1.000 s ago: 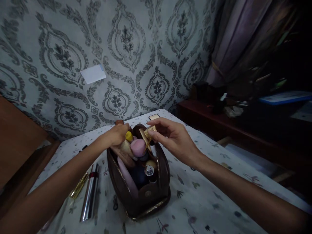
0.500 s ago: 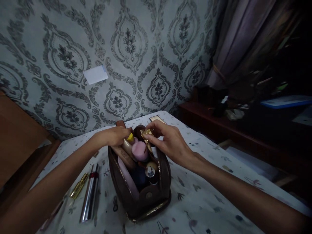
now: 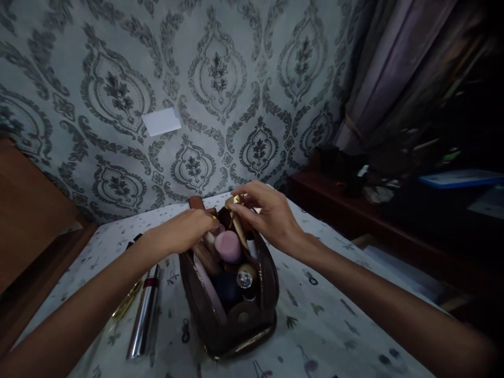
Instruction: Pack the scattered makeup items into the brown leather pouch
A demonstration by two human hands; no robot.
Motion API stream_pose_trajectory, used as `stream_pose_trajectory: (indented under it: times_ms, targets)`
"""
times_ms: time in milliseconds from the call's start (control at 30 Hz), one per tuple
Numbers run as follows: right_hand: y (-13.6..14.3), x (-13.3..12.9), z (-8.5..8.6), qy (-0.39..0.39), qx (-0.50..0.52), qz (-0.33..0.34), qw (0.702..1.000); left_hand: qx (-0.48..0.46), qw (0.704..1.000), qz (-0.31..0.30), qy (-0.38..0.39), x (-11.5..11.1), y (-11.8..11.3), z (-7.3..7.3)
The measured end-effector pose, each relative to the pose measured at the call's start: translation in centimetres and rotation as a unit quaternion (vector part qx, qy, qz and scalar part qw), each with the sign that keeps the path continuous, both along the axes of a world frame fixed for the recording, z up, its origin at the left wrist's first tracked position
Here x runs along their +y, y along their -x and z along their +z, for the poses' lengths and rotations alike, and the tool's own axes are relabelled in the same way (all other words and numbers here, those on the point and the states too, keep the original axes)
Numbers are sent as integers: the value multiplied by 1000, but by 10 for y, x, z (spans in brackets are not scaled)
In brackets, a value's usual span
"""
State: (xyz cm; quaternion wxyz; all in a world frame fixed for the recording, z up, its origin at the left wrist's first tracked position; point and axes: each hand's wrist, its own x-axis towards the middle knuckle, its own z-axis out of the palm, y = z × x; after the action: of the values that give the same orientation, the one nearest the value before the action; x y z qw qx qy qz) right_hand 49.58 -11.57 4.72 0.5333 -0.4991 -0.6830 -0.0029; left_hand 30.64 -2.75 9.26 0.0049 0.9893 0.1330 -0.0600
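A dark brown zip-up makeup bag [image 3: 226,336] stands unzipped on the table, full of cosmetics. Inside it I see a pink round-topped item [image 3: 228,247], a small bottle with a shiny clear cap [image 3: 244,280] and a white-capped piece [image 3: 252,248]. My left hand [image 3: 185,231] reaches over the bag's far left side, fingers bent down into it beside a mostly covered yellow cap [image 3: 214,217]. What those fingers grip is hidden. At the far right rim, my right hand [image 3: 270,212] pinches a shiny gold-coloured item [image 3: 233,200] between thumb and fingers.
Left of the bag lie a silver tube with a red band [image 3: 145,315] and a gold tube [image 3: 126,302], partly behind my left forearm. A patterned cloth [image 3: 315,320] covers the table. Behind is a papered wall [image 3: 220,142]; a dark red ledge [image 3: 326,199] runs along the right.
My right hand has lifted slightly, raising the gold item a little. My left hand has moved right, covering most of the yellow cap. The view has shifted slightly.
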Motion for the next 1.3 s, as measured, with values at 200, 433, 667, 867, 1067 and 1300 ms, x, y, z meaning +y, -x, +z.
stream_pose_trajectory:
  times_ms: [200, 433, 667, 867, 1067, 1300]
  targets:
    - [8, 39, 8, 144, -197, 11, 970, -20, 1000, 16, 6, 8, 8, -7]
    - [17, 46, 13, 243, -303, -25, 921, -37, 999, 17, 12, 10, 12, -11]
    - [16, 47, 14, 254, -354, -28, 900, -43, 999, 26, 17, 10, 11, -13]
    - [18, 53, 14, 244, -394, -30, 886, -48, 998, 32, 7, 12, 11, -16]
    - [20, 54, 17, 255, -415, -38, 873, -53, 998, 32, 11, 12, 11, -17]
    - [23, 53, 24, 264, -423, -46, 866, -57, 998, 37, 16, 12, 10, -18]
